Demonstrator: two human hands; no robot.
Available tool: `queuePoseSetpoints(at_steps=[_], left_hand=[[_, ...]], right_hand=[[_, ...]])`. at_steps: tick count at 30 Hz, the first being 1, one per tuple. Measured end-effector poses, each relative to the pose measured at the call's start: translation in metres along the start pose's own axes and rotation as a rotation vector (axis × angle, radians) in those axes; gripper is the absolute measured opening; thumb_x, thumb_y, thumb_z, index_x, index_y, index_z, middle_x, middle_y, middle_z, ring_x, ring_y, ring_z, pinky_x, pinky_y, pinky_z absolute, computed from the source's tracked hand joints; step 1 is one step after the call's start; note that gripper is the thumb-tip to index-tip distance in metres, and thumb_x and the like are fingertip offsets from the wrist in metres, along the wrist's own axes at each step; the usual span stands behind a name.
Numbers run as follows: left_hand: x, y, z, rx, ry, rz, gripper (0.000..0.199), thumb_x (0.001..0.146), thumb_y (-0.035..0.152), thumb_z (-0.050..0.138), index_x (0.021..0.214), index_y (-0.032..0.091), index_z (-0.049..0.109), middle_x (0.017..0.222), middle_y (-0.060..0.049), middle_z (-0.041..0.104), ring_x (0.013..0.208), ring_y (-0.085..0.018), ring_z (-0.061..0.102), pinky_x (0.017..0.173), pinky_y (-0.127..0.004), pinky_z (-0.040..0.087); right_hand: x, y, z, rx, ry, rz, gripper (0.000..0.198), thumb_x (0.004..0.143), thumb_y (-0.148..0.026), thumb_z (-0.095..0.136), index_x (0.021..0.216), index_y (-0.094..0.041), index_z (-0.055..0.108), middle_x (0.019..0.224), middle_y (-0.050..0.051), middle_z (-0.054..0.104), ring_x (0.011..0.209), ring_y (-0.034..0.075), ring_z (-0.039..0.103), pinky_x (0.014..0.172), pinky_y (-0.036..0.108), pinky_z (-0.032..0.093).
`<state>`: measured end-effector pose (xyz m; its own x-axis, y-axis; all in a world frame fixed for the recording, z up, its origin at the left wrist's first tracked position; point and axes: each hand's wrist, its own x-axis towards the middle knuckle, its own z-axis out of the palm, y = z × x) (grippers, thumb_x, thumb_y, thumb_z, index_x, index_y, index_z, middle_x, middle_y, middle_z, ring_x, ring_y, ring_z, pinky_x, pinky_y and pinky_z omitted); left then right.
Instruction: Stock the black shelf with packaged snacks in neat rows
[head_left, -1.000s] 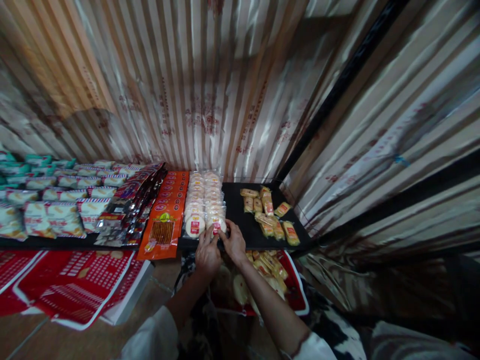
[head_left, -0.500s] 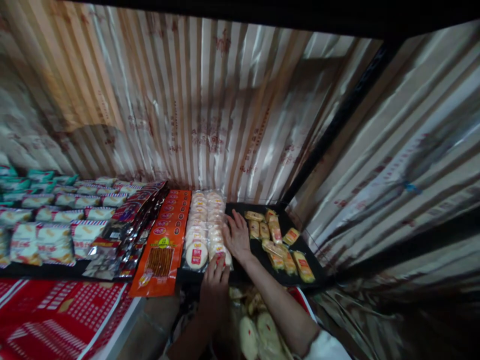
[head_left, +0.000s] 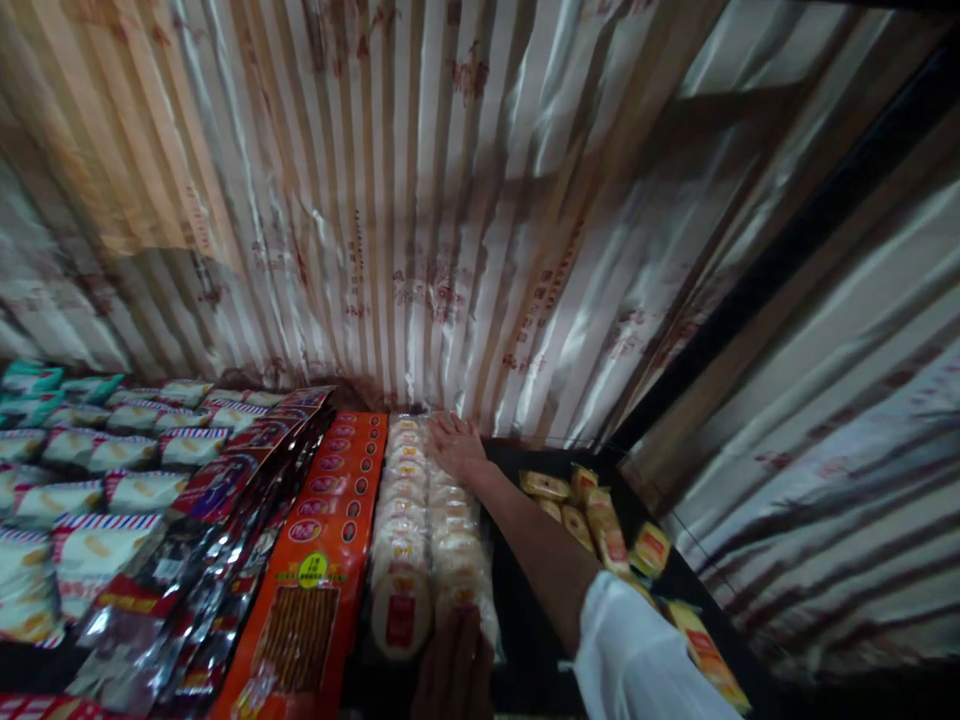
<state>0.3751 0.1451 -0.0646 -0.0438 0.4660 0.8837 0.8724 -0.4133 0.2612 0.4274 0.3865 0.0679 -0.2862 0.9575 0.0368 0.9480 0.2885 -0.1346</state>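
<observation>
Two rows of round pale crackers in clear wrappers stand packed on edge on the black shelf: a left row (head_left: 403,540) and a right row (head_left: 454,555). My right hand (head_left: 456,447) lies with fingers stretched over the far end of the right row, by the wall. Low in the view, dark and partly cut off, my left hand (head_left: 456,668) rests its extended fingers against the near end of that same row. Neither hand is closed around a packet. Left of the crackers lies a long orange snack packet (head_left: 315,570) with brown sticks behind its window.
Dark red foil packets (head_left: 225,530) overlap left of the orange one, then several white snack bags (head_left: 105,560). Small yellow wrapped cakes (head_left: 606,530) lie loosely to the right. A corrugated sheet wall (head_left: 420,200) rises behind; a black post (head_left: 787,260) slants at the right.
My right hand has slid from the right side of the cracker row to its far end. The view has come closer, and my left hand remains at the near end.
</observation>
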Motion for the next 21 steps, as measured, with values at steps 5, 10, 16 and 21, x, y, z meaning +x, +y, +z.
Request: queuePoseSetpoints(at_steps=[5,10,16,21], left_hand=[[0.0,-0.006,-0.007,0.038,-0.159,0.078,0.037,0.078,0.01,0.043,0.104,0.025,0.064,0.099,-0.003,0.071,0.095,-0.015,0.066,0.08,-0.025,0.048],[-0.002,0.002,-0.005,-0.034,-0.095,-0.036,0.041,0.078,0.008,0.039,0.107,0.024,0.063,0.1,-0.004,0.071,0.104,-0.017,0.062,0.086,-0.029,0.047],[0.012,-0.001,-0.028,-0.087,-0.29,0.035,0.04,0.081,0.012,0.039,0.114,0.019,0.059,0.121,-0.008,0.061,0.125,-0.022,0.045,0.093,-0.036,0.044],[0.018,-0.01,-0.051,-0.198,-0.479,0.128,0.041,0.083,0.014,0.041,0.121,0.017,0.054,0.132,-0.011,0.052,0.134,-0.026,0.029,0.103,-0.043,0.035]], right_hand=[[0.002,0.007,0.01,0.004,0.041,0.015,0.043,0.093,-0.041,0.028,0.127,-0.029,0.051,0.138,0.003,0.047,0.126,0.028,0.039,0.106,0.054,0.011],[0.001,0.007,0.011,0.032,0.054,0.021,0.042,0.093,-0.043,0.028,0.125,-0.031,0.053,0.136,0.002,0.049,0.127,0.027,0.038,0.106,0.055,0.012],[-0.03,0.001,0.003,0.214,0.331,0.003,0.042,0.093,-0.035,0.032,0.126,-0.018,0.051,0.14,0.01,0.043,0.131,0.023,0.033,0.107,0.046,0.022],[-0.13,0.009,-0.006,0.48,0.578,-0.009,0.038,0.092,-0.035,0.034,0.117,-0.017,0.056,0.125,0.011,0.055,0.119,0.019,0.047,0.102,0.037,0.036]])
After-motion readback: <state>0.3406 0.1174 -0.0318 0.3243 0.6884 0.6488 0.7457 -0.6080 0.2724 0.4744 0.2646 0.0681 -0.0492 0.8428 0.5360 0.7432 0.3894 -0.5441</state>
